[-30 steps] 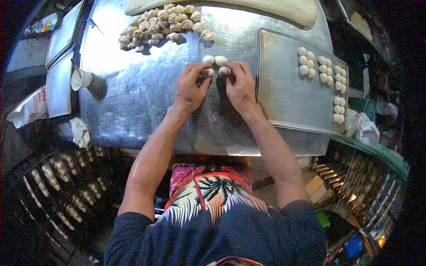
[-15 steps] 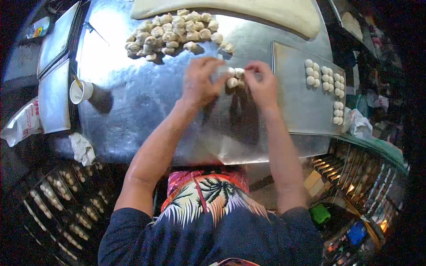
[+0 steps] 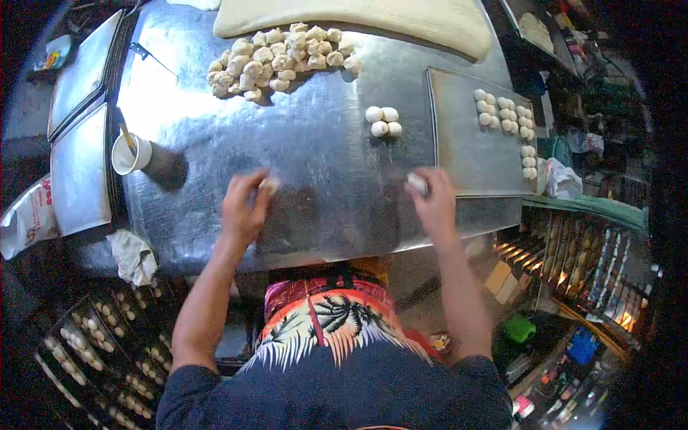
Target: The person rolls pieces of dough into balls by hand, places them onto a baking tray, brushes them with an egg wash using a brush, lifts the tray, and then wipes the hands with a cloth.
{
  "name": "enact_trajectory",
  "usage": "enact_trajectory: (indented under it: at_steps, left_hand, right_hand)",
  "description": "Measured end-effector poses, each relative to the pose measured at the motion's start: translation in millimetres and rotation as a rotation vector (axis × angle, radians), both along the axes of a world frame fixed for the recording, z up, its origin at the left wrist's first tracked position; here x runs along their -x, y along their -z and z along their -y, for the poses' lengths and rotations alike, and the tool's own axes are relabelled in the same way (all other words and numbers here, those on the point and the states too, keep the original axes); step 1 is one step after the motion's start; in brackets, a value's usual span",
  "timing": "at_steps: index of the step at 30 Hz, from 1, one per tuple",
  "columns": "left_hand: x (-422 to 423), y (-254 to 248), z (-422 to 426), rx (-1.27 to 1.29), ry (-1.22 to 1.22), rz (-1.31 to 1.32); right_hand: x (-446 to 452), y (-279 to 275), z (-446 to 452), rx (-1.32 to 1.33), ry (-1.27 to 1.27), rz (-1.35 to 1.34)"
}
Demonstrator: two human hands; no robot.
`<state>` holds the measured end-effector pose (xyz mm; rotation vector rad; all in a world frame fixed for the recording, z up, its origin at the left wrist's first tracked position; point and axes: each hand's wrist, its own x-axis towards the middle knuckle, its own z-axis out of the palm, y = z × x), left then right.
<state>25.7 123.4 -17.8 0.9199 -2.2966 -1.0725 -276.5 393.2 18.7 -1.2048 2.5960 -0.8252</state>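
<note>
At the shiny metal counter (image 3: 301,136), holds in left hand (image 3: 244,206) a small whitish dough piece (image 3: 269,185) and in right hand (image 3: 433,201) a similar piece (image 3: 417,183), with fingers closed around each, somewhat blurred. Seems to be at the rounding step; for next move, needs light, even pressure. Has ahead four touching smooth white dough balls (image 3: 388,117), near the flat grey metal tray (image 3: 473,158).
</note>
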Motion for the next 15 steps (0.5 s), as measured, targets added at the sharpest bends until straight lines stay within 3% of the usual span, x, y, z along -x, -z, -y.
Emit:
enact_trajectory:
  at_steps: [4,9,10,12,15]
  left_hand:
    - [-56,0,-48,0.278,0.048,0.135]
    - [-58,20,-53,0.399,0.001,0.175]
    - [-61,14,-54,0.399,-0.003,0.18]
    - [-72,-3,-64,0.371,0.033,0.222]
    - [-69,26,-77,0.357,0.147,0.308]
  right_hand:
    - [-32,23,-70,0.057,-0.101,0.003]
    - [-23,27,-65,0.17,-0.162,0.145]
    - [-24,18,-67,0.161,-0.109,0.27]
    - [-24,31,-80,0.159,-0.228,0.184]
    - [-38,45,-74,0.103,-0.403,-0.02]
